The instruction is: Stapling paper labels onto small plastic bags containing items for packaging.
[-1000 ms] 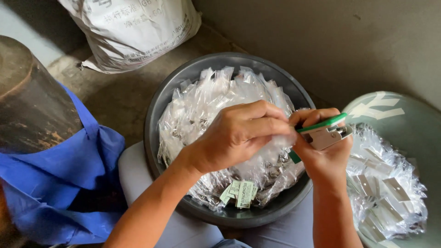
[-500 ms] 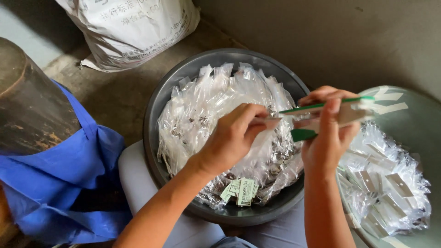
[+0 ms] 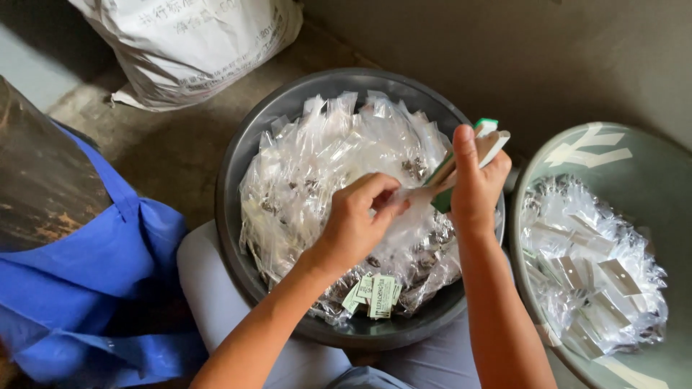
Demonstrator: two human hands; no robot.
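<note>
My left hand pinches the top edge of a small clear plastic bag over a dark round basin. My right hand grips a green and white stapler, tilted upward, with its jaws at the bag's top edge. The basin is heaped with clear plastic bags that hold small dark pieces. A few green-printed paper labels lie at the basin's near edge.
A grey-green basin on the right holds bags topped with folded cards. A large white sack leans at the back. Blue cloth and a dark wooden post stand on the left. Concrete floor lies between.
My right hand has swung the stapler from lying level to pointing up and shifted slightly left. My left hand dropped lower and now pinches one bag at the stapler's jaws.
</note>
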